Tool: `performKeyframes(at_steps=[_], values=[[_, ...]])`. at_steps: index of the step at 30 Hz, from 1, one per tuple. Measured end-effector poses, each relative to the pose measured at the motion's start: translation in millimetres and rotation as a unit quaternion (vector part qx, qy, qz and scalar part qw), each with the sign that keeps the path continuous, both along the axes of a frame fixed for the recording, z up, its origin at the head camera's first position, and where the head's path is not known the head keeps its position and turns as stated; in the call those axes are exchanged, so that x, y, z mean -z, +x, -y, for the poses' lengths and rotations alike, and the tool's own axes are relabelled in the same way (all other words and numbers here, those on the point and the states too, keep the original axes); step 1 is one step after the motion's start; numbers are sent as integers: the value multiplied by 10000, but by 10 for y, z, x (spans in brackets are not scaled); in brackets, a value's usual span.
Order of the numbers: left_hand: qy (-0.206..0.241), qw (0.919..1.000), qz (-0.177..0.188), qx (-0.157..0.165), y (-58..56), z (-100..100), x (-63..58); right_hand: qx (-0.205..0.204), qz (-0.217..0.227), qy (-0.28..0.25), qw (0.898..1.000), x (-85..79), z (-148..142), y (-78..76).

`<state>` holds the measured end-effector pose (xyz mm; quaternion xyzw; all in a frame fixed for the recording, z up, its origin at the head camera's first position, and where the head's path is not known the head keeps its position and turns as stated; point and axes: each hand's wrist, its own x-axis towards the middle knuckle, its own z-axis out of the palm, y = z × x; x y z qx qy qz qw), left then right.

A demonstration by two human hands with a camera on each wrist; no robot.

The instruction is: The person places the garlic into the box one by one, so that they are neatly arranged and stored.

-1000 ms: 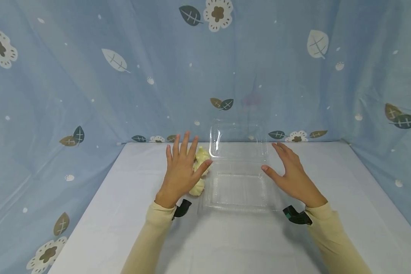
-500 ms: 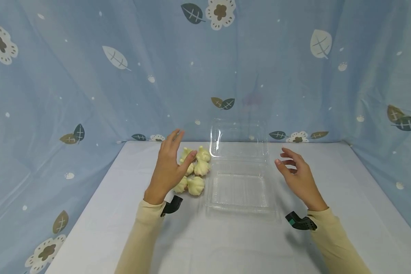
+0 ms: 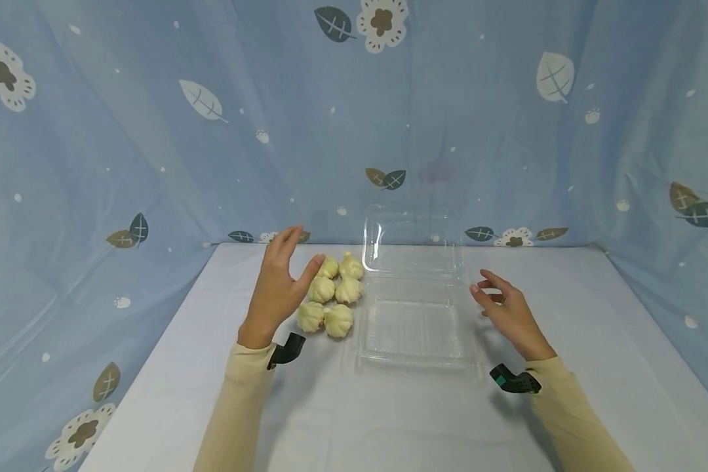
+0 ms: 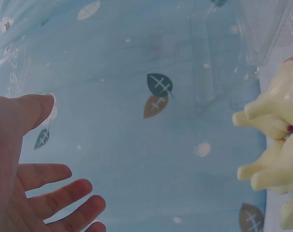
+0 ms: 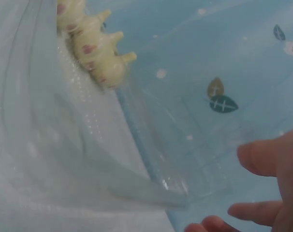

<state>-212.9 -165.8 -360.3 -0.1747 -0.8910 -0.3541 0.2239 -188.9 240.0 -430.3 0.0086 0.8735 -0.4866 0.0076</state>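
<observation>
Garlic bulbs (image 3: 349, 290), six in three pairs, beside one clear container (image 3: 413, 330).

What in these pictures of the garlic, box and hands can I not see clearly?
Head view: the rear left garlic bulb is partly hidden by the left hand.
Left wrist view: the right edge cuts off garlic bulbs.
Right wrist view: the clear box is blurred; the right edge cuts off the right hand.

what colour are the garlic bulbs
The garlic bulbs are pale yellow with reddish patches, clearest in the right wrist view.
</observation>
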Motion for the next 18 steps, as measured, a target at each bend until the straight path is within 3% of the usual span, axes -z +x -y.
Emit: performKeyframes(at_steps=[5, 12, 18], values=[[-37, 10000, 23, -54, -4, 14, 4, -296, 393, -163, 9987, 92, -39, -47], [-32, 9998, 147, -123, -7, 32, 11, -788, 576, -654, 9931, 167, -91, -48], [-72, 9996, 214, -175, -10, 58, 9, -882, 805, -739, 9901, 189, -96, -66]])
